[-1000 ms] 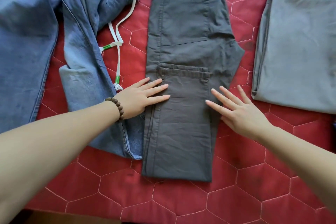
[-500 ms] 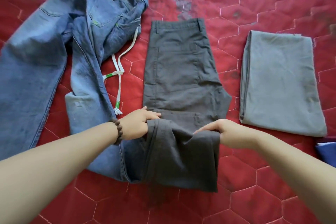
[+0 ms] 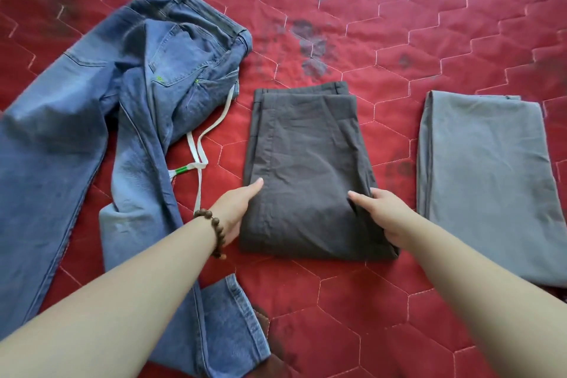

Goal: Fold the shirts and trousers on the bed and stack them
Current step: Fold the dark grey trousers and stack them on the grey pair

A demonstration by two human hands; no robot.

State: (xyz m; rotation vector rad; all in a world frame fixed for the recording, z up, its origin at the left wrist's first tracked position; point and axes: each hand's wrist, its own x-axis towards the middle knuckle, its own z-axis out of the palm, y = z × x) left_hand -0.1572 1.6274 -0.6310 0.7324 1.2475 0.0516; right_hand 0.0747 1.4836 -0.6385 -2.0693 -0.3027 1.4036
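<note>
Dark grey trousers [image 3: 310, 172]: lay folded into a compact block at the middle of the bed, long axis running away from the person, waistband end at the far side, fold edge nearest the person.
Left hand [image 3: 234, 212]: rested at the left edge of the dark grey trousers near the close end, thumb on top of the cloth, fingers tucked at or under the side; grip closed loosely on that edge.
Right hand [image 3: 382, 215]: rested at the right edge of the dark grey trousers, thumb lying on the top layer, fingers curled around the side; grip closed on that edge.
Bead bracelet [image 3: 214, 232]: brown beads, worn on the left wrist.
Blue jeans [image 3: 129, 138]: unfolded and rumpled, to the left of the dark grey trousers, waistband at the far end, legs trailing toward the person and to the left; one hem lay under the left forearm near the lower edge of the view.
White drawstring [image 3: 199, 156]: with green tips, trailed from the jeans' waist onto the cover between the jeans and the dark trousers.
Light grey garment [image 3: 487, 175]: folded flat, to the right of the dark grey trousers and apart from them, long axis also running away from the person.
Bed cover [image 3: 399, 40]: red, quilted in hexagons, with dark blotches.
</note>
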